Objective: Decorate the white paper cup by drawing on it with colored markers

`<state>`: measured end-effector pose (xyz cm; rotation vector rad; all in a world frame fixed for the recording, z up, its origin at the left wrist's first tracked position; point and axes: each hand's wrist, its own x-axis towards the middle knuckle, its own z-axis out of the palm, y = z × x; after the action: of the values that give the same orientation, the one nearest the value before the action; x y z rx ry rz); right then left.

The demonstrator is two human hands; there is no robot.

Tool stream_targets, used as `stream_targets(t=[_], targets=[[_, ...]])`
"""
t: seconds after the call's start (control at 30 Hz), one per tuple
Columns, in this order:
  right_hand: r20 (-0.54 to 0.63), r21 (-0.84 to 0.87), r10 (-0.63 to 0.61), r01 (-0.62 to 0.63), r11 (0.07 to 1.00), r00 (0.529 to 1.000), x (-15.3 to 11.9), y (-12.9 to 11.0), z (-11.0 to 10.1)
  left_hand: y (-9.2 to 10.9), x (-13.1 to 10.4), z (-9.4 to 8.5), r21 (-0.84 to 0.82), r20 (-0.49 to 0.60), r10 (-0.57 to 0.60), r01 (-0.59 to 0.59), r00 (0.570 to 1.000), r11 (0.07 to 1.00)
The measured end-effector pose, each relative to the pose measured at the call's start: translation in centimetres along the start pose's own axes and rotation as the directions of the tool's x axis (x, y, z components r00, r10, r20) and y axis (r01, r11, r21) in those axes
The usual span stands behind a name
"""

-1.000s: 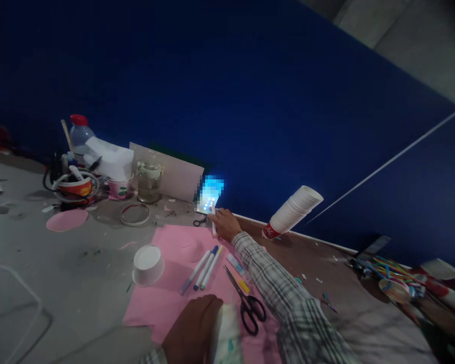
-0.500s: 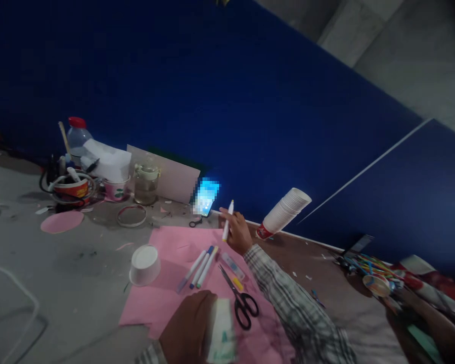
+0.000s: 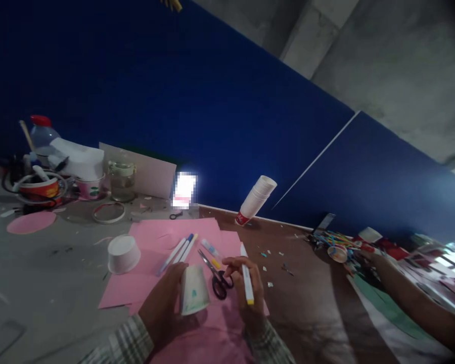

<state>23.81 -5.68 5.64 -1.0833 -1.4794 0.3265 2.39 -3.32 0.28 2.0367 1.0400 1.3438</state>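
Above the pink paper, the left hand holds a paper cup by its side, wide end lower; it looks light and crushable, best gripped near the rim. Scissors crowd its right, with freer room beyond the paper's left edge. The right hand holds a slim, stiff-looking marker.

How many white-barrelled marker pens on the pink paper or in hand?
4: held marker in right hand; left marker, middle marker, right marker side by side on the pink paper, left of black-handled scissors. More may be hidden.
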Motion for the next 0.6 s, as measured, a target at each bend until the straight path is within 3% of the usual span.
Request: stream_targets(t=[0.13, 0.37, 0.5, 0.6], targets=[[0.031, 0.071, 0.062, -0.064, 0.995, 0.998, -1.6, 0.9, 1.7, 0.5, 0.6, -0.4, -0.069, 0.017, -0.036, 0.037, 0.999, 0.997], [0.113, -0.019, -0.215, 0.219, 0.976, 0.97, -3.1, 2.4, 2.1, 0.0, -0.1, 0.0, -0.224, 0.043, -0.18, 0.185, 0.983, 0.957], [0.205, -0.023, -0.234, 0.244, 0.97, 0.95, -3.2, 2.6, 1.8, -0.1, -0.4, 0.0, -0.246, 0.086, -0.203, 0.218, 0.975, 0.945], [0.2, -0.049, -0.238, 0.252, 0.967, 0.951, -3.0, 2.2, 1.7, -0.2, -0.3, -0.1, -0.244, 0.081, -0.202, 0.216, 0.976, 0.946]])
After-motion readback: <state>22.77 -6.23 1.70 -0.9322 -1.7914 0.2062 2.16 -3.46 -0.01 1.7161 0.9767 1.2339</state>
